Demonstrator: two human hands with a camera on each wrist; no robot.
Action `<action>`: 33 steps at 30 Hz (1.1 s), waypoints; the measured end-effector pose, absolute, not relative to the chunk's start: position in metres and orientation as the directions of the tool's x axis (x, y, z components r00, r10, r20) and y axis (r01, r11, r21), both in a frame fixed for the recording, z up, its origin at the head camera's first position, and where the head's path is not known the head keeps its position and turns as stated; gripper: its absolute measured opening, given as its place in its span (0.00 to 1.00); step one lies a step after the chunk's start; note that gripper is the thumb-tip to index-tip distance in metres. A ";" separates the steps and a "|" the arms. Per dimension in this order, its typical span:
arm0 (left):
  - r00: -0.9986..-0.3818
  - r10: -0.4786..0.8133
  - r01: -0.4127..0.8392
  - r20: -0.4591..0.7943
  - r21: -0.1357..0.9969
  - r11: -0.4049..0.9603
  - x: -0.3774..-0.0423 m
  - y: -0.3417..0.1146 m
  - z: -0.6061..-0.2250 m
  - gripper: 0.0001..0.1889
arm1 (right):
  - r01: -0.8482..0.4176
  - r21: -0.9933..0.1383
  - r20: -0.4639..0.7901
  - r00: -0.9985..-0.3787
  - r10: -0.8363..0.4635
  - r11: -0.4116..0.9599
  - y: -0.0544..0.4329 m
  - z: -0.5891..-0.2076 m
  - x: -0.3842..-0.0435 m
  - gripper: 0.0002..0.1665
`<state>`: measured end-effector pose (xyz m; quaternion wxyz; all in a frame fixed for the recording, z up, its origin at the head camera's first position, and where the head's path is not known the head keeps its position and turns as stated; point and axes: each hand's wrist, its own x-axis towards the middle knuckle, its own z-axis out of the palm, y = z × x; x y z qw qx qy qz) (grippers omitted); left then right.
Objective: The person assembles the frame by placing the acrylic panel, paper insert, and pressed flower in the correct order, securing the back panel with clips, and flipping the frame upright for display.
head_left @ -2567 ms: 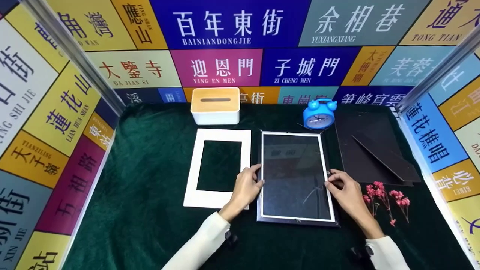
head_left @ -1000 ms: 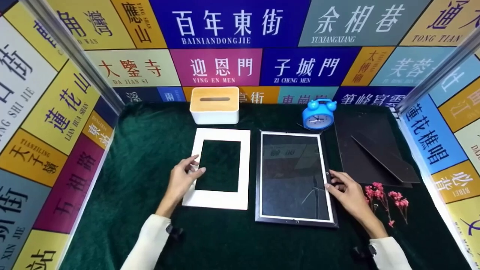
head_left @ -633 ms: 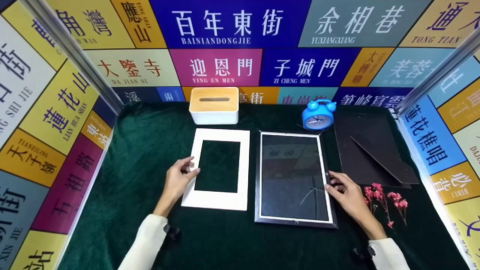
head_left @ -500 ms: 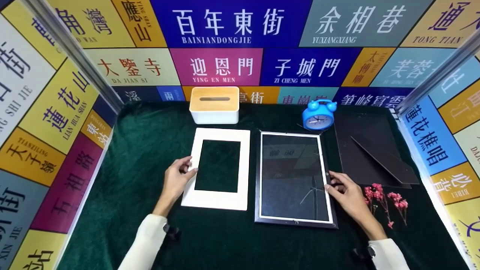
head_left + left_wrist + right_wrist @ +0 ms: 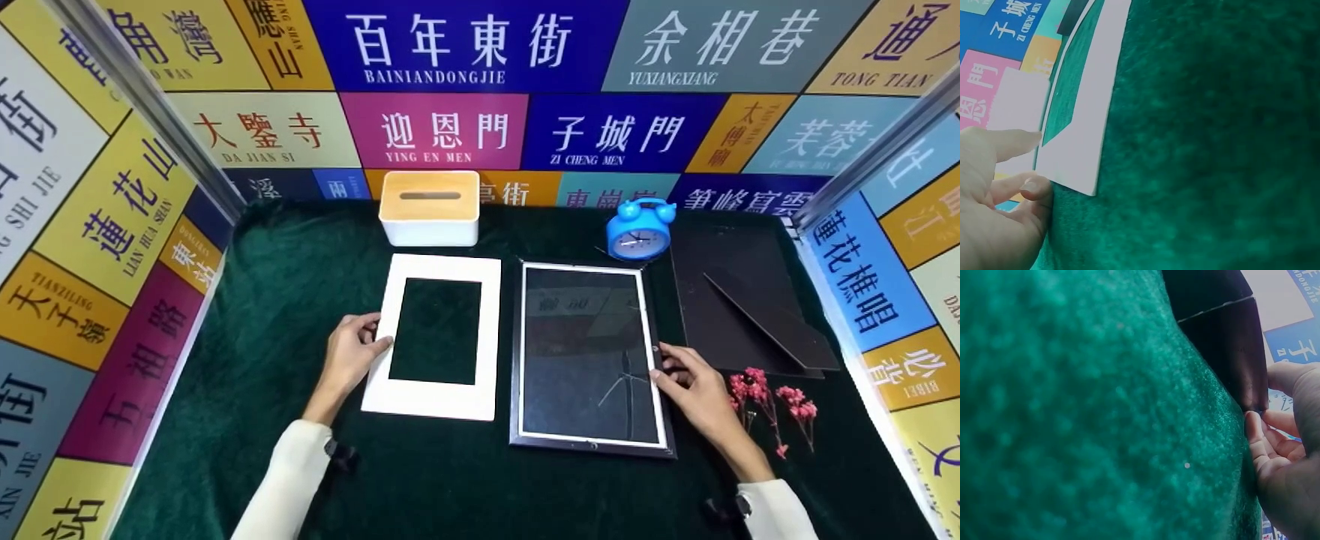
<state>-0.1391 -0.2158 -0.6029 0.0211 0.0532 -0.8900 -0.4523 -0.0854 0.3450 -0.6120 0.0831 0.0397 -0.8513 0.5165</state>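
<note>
A white photo mat (image 5: pixel 442 398) with a rectangular opening lies on the green cloth, left of a dark picture frame (image 5: pixel 592 445). My left hand (image 5: pixel 349 364) pinches the mat's left edge, thumb on the upper face and fingers at the side; the left wrist view shows the mat (image 5: pixel 1075 152) at the fingertips. The frame lies flat, its clear pane and white inner lip facing up. With thumb and fingers, my right hand (image 5: pixel 697 390) holds its right side; in the right wrist view the frame's dark edge (image 5: pixel 1233 354) meets those fingertips.
Behind the mat stands a white tissue box (image 5: pixel 430 217) with a wooden lid. A blue alarm clock (image 5: pixel 637 231) sits behind the frame. To the right lie a black backing board (image 5: pixel 727 300) with a raised stand flap and pink dried flowers (image 5: pixel 757 397). Printed panels enclose the table.
My left hand has left the frame's left side and moved left to the mat's left edge, then slid slightly outward there. My right hand has stayed at the frame's right side.
</note>
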 end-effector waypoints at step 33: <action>-0.979 -0.203 -0.120 0.025 0.734 0.669 -0.162 -0.208 -0.613 0.18 | -0.139 -0.869 0.174 -0.984 0.030 0.475 0.346 -0.616 -0.086 0.30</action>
